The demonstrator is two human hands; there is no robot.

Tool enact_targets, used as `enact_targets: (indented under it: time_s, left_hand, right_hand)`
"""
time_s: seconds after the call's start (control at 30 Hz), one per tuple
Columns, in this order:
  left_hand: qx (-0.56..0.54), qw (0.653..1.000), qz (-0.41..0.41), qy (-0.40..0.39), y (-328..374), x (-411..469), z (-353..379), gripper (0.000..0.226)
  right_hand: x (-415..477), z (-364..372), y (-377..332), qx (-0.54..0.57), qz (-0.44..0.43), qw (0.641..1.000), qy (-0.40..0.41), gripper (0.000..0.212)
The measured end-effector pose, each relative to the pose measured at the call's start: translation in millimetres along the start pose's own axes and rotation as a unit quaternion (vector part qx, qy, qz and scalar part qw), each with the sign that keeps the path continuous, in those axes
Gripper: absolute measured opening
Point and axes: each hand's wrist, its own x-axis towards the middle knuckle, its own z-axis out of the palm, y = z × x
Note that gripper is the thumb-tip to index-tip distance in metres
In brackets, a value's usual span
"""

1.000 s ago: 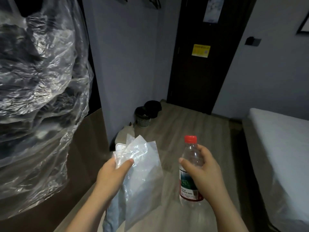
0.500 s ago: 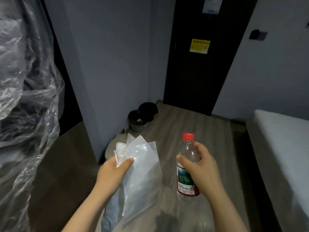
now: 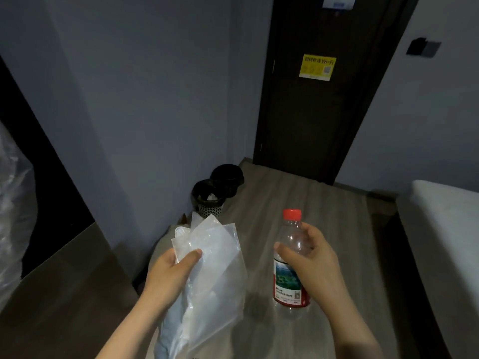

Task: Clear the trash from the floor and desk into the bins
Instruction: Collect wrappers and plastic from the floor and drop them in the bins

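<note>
Hands both carry trash. The left hand (image 3: 171, 275) pinches a bunch of crumpled clear plastic bags (image 3: 217, 270), its thumb pressed across the top sheet. The right hand (image 3: 313, 263) curls fingers and thumb round the upper body of a clear plastic bottle with a red cap and red-and-green label (image 3: 285, 281), held upright above the grey wood-look floor (image 3: 298, 198). Ahead by the wall stand a black-lined mesh bin (image 3: 208, 203) holding white scraps and, touching it behind, a black round bin (image 3: 227, 178), near a dark door (image 3: 316, 120). A brown desk (image 3: 64, 294) lies at left.
</note>
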Motion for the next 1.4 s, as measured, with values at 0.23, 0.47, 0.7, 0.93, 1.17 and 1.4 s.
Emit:
enact_targets:
  time_s: [0.23, 0.47, 0.7, 0.93, 1.17, 1.4]
  left_hand:
    - [-0.007, 1.000, -0.008, -0.012, 23, 134, -15, 0.012]
    - [-0.002, 0.999, -0.039, -0.037, 35, 240, -20, 0.012]
    - [-0.023, 0.997, -0.070, -0.023, 51, 330, -3, 0.013]
    - [-0.003, 0.998, -0.056, 0.013, 82, 441, 41, 0.017]
    - [0.043, 0.997, -0.049, 0.038, 110, 539, 90, 0.016]
    - [0.061, 0.994, -0.085, 0.034, 109, 619, 114, 0.028]
  right_hand:
    - [116, 58, -22, -0.025, 0.001, 1.000, -0.005, 0.038]
    - [209, 106, -25, -0.061, 0.017, 0.998, 0.006, 0.039]
    - [309, 134, -16, -0.087, 0.017, 0.996, -0.031, 0.045]
    - [444, 143, -16, -0.072, 0.003, 0.996, -0.059, 0.052]
    - [571, 140, -20, -0.070, 0.018, 0.992, -0.105, 0.059]
    - [658, 155, -8, -0.084, 0.047, 0.986, -0.136, 0.054]
